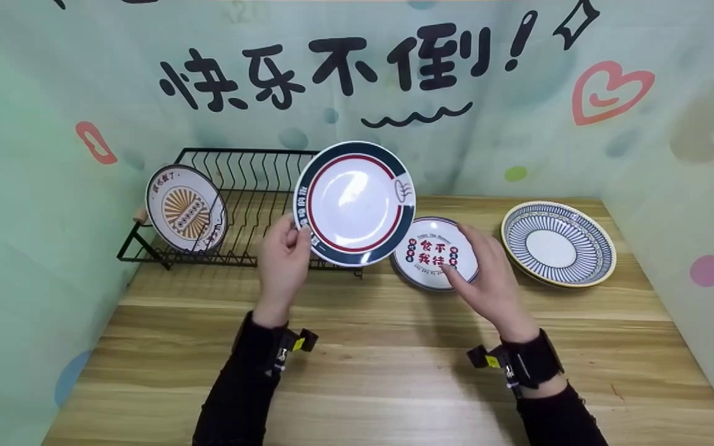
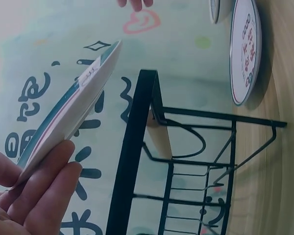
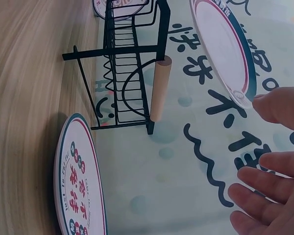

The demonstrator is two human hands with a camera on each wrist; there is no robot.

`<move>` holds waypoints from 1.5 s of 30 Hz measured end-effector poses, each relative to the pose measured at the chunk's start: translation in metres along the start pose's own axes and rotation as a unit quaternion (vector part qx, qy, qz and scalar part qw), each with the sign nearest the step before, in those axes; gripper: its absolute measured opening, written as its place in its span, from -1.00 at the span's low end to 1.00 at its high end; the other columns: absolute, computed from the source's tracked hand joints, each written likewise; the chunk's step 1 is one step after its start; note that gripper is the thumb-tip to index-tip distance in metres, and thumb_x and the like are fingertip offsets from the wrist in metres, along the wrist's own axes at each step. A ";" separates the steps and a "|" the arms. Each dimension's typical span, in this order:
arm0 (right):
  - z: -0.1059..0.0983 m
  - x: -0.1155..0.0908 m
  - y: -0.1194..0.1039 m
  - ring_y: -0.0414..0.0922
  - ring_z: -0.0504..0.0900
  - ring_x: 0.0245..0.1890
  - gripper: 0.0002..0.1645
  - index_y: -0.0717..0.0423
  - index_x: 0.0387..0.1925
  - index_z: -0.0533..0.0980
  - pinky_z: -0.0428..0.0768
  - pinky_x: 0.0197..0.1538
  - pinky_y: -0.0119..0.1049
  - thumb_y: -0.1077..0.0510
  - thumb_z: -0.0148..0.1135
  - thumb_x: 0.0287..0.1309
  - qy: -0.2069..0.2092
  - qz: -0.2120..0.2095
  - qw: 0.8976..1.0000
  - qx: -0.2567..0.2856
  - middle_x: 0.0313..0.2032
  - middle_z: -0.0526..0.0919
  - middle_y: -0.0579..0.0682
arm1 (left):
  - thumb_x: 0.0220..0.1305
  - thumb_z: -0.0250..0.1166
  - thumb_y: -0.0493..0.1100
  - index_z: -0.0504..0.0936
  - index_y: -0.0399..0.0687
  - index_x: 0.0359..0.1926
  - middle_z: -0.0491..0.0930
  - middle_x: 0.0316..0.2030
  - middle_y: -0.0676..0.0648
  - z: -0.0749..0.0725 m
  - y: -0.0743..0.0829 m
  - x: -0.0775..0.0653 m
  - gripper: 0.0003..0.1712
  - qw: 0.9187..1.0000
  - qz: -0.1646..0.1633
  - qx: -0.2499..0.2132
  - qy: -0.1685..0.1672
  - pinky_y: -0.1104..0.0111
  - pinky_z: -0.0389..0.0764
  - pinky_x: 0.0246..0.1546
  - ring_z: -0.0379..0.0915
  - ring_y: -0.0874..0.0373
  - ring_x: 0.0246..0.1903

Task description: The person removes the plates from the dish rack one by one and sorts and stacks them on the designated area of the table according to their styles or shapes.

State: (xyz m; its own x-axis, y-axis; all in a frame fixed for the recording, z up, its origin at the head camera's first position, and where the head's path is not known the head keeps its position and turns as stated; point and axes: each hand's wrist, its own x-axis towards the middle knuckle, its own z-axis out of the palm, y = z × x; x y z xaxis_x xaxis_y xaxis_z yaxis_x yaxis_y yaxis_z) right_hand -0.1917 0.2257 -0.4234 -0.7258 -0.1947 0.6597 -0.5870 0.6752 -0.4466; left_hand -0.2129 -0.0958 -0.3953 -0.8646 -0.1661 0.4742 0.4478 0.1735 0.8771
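Note:
My left hand (image 1: 284,267) pinches the lower left rim of a white plate (image 1: 357,201) with a dark green border and red ring. Thumb in front and fingers behind, it holds the plate up before the rack; in the left wrist view the plate (image 2: 71,110) shows nearly edge-on. To the right, my right hand (image 1: 487,279) is empty, its thumb and fingers spread. In the head view it overlaps a white plate with red characters (image 1: 425,248) on the table. The right wrist view shows the right hand's fingers (image 3: 264,191) apart from that plate (image 3: 78,181).
A black wire dish rack (image 1: 251,204) with wooden handles stands at the back left, holding a tilted plate with an orange sunburst (image 1: 186,210). On the right of the wooden table (image 1: 382,384) sits a blue-patterned dish (image 1: 558,244). A printed cloth (image 1: 518,155) hangs behind.

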 end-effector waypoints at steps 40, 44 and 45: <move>0.003 0.001 -0.009 0.00 0.63 -0.35 -0.62 0.39 0.13 0.48 0.68 -0.30 -0.38 0.41 0.19 0.28 -0.011 0.119 0.974 0.191 -0.21 0.64 0.17 | 0.30 0.17 -0.46 0.57 -0.44 0.05 0.65 -0.51 -0.22 0.029 -0.004 -0.025 -0.69 0.992 0.007 -0.036 -0.118 0.47 0.50 -0.67 0.37 0.20 -0.69; 0.002 0.000 -0.009 -0.07 0.60 -0.40 -0.74 0.36 0.02 0.53 0.63 -0.35 -0.42 0.36 0.15 0.33 -0.008 0.123 0.978 0.170 -0.29 0.63 0.11 | 0.30 0.18 -0.46 0.57 -0.44 0.03 0.69 -0.46 -0.22 0.030 -0.003 -0.026 -0.71 0.991 0.009 -0.035 -0.129 0.44 0.54 -0.65 0.40 0.17 -0.69; 0.002 0.000 -0.009 -0.10 0.58 -0.42 -0.77 0.35 -0.01 0.55 0.61 -0.37 -0.44 0.35 0.15 0.34 -0.006 0.124 0.979 0.160 -0.31 0.63 0.09 | 0.30 0.18 -0.45 0.57 -0.44 0.04 0.67 -0.49 -0.22 0.031 -0.003 -0.027 -0.71 0.991 0.011 -0.032 -0.130 0.45 0.54 -0.66 0.39 0.19 -0.69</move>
State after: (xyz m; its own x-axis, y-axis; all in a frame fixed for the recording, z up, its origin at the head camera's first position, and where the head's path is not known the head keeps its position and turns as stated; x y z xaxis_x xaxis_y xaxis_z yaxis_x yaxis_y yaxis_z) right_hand -0.1870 0.2184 -0.4203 -0.8633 -0.0632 0.5007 -0.4734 0.4452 -0.7601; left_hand -0.1982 -0.0621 -0.4128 -0.8801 0.0949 0.4652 0.4737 0.1107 0.8737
